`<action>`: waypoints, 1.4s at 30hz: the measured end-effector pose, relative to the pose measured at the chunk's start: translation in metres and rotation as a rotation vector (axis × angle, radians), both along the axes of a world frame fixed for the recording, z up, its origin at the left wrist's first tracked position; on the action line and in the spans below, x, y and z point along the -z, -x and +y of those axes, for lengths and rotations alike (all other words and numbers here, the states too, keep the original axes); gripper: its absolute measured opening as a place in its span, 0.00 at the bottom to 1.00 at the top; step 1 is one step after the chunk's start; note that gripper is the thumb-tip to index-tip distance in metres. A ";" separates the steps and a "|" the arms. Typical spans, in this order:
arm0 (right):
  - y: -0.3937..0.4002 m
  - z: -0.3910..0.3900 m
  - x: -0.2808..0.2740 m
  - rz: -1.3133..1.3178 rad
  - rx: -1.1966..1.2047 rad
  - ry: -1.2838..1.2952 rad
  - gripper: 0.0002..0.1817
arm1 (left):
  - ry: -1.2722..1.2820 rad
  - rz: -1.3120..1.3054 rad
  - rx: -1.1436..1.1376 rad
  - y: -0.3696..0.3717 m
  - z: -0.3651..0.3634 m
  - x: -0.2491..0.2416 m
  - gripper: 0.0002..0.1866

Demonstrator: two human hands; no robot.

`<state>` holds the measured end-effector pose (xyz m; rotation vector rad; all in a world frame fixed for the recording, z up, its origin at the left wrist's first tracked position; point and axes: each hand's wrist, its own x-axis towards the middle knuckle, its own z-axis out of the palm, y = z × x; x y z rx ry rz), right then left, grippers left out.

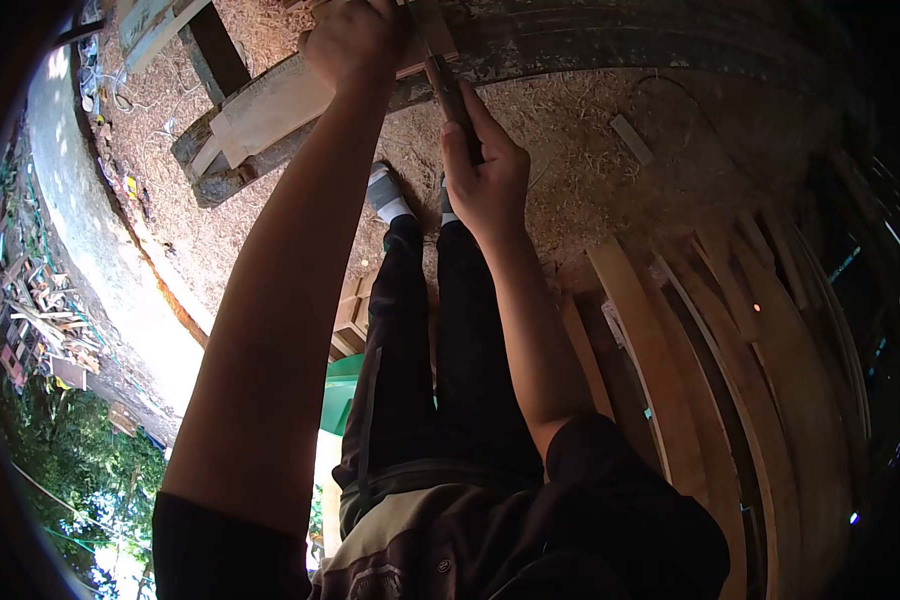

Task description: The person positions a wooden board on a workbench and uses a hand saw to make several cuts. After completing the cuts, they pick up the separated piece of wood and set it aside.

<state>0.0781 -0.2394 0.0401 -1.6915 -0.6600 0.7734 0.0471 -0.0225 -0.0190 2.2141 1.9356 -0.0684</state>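
At the top centre my right hand (485,175) is wrapped round the dark handle (453,105) of a tool. A thin blade-like part (417,28) runs up from the handle past the top edge of the view. My left hand (350,42) is to the left, its fingers bent over wood at the upper edge; what they press or hold is hidden. Under my left forearm a pale wooden board (275,110) lies along a dark, worn beam (210,190). A reddish-brown piece of wood (430,35) lies beside the blade.
Shavings cover the ground (580,130), with a small wood offcut (631,139) on it. Long planks (660,350) stand at the right. Below my left forearm are a green object (338,392) and stacked wood (352,310). My feet are just below the beam.
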 end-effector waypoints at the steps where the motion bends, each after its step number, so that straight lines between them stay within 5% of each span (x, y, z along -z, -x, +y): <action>1: 0.001 0.000 0.000 0.000 0.002 -0.002 0.27 | -0.013 -0.014 0.005 0.000 0.000 0.001 0.38; 16: 0.010 -0.007 -0.002 0.027 0.064 0.093 0.26 | 0.022 0.040 0.026 -0.002 0.002 0.000 0.39; 24: 0.023 -0.035 0.010 -0.186 0.072 0.081 0.26 | 0.030 0.032 -0.005 0.000 0.002 0.004 0.39; 32: 0.020 -0.045 0.003 0.020 0.045 0.069 0.25 | -0.023 0.034 -0.009 0.000 0.000 0.002 0.37; 34: 0.019 -0.043 0.001 0.030 0.045 0.041 0.25 | -0.086 0.113 0.358 0.005 -0.002 0.006 0.28; 37: 0.019 -0.039 -0.001 0.058 0.057 0.027 0.26 | -0.321 0.105 0.349 0.005 -0.008 0.010 0.24; 40: 0.019 -0.048 -0.008 0.060 0.028 0.075 0.26 | -0.177 -0.164 0.005 -0.004 -0.010 -0.002 0.26; 42: 0.021 -0.047 -0.005 0.089 0.031 0.069 0.26 | -0.209 -0.158 0.011 -0.004 -0.009 -0.001 0.28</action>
